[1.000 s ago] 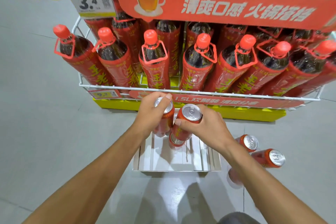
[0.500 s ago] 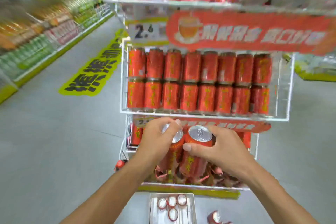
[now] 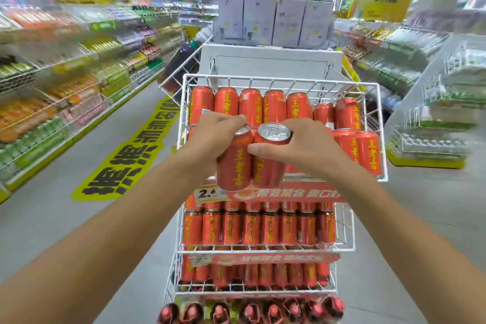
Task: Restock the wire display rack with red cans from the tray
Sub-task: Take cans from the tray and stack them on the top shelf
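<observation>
Holding two red cans side by side, I have one in each hand. My left hand (image 3: 213, 137) curls its fingers over the rim of the left can (image 3: 234, 166). My right hand (image 3: 307, 150) wraps the right can (image 3: 268, 168), thumb across its front. The two cans touch. Both are nearly upright, long axis close to vertical and slightly tilted, silver tops up toward the camera. They hang in front of the top basket of the wire rack (image 3: 284, 78). Seven shelved cans (image 3: 274, 105) stand upright along the basket's back, and two more stand at its front right.
</observation>
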